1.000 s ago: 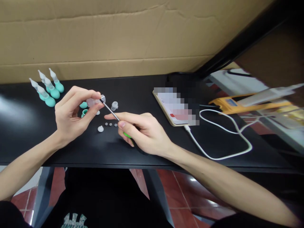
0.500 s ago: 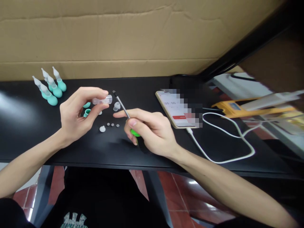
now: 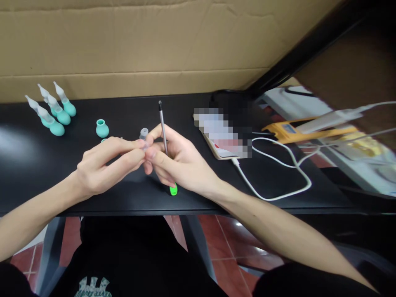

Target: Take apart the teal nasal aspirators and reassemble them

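Observation:
My left hand is closed, its fingertips pinching a small clear plastic piece that is mostly hidden. The thumb and fingertips of my right hand meet the same piece from the right. Held upright in that right hand is a screwdriver with a dark tip, a metal shaft and a green handle end. Just behind the fingertips stands another clear plastic part. An open teal rubber bulb stands beyond my left hand, with a second teal rim partly covered by it.
Several teal bulbs with white pointed nozzles stand at the back left. To the right lie a phone, its white cable and a yellow tool. Cardboard closes off the back of the black table.
My hands have come together at the fingertips. The screwdriver has turned from slanting left to nearly upright. My left hand now covers the small parts on the table. The view has shifted slightly.

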{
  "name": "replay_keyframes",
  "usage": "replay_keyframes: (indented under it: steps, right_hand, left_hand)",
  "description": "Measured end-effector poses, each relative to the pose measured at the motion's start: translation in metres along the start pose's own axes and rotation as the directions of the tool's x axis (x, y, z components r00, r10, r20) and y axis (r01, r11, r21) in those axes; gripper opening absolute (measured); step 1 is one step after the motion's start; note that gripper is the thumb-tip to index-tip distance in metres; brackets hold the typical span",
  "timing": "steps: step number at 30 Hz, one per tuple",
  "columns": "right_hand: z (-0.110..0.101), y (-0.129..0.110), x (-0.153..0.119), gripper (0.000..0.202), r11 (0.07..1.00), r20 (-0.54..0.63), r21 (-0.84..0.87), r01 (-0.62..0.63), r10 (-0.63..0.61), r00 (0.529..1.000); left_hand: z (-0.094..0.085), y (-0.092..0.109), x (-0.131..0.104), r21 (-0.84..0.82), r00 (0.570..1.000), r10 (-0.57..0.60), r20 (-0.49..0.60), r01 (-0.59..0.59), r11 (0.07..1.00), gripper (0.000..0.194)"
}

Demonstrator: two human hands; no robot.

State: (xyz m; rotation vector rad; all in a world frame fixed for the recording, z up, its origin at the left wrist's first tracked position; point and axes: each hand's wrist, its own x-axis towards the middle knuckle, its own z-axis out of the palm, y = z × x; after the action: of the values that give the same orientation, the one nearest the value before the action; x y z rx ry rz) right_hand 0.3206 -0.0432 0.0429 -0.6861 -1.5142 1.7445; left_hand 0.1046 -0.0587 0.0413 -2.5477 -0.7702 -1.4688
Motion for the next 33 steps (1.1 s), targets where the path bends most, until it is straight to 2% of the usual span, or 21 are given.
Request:
replay_keyframes:
  steps: [4,11,17,21,24,28,33]
  right_hand:
    - [-0.001,0.000,0.000,0.047,0.999,0.061,0.046,-0.002,-0.001,0.998]
    - [-0.003,0.005,0.002,0.038,0.981,0.140,0.191,-0.034,0.007,0.990]
    - [-0.001,0.008,0.004,0.025,0.952,0.125,0.290,-0.094,0.060,0.990]
    - [-0.002,0.011,0.005,0.026,0.943,0.129,0.320,-0.091,0.052,0.990]
    - [-0.001,0.013,0.005,0.035,0.951,0.107,0.304,-0.061,0.029,0.994]
    - [0.002,0.017,0.004,0.037,0.953,0.089,0.302,-0.026,-0.001,0.996]
    - [0.003,0.020,0.003,0.032,0.949,0.080,0.313,0.044,-0.072,0.994]
  left_hand:
    - [0.000,0.001,0.001,0.063,0.997,0.074,-0.015,-0.073,0.995,0.032]
    - [0.000,0.000,-0.002,0.111,0.997,0.059,-0.042,-0.054,0.992,0.024]
    - [-0.005,0.003,-0.002,0.063,0.996,0.056,0.076,-0.061,0.996,0.027]
    - [0.000,0.001,0.002,0.044,0.997,0.081,0.002,-0.081,0.996,0.024]
    - [0.002,0.002,0.003,0.043,0.997,0.082,0.003,-0.082,0.996,0.022]
    - [0.002,0.005,0.001,0.137,0.994,0.107,-0.017,-0.104,0.985,0.015]
    - [0.007,0.007,0.000,0.263,0.993,0.099,-0.066,-0.078,0.962,0.017]
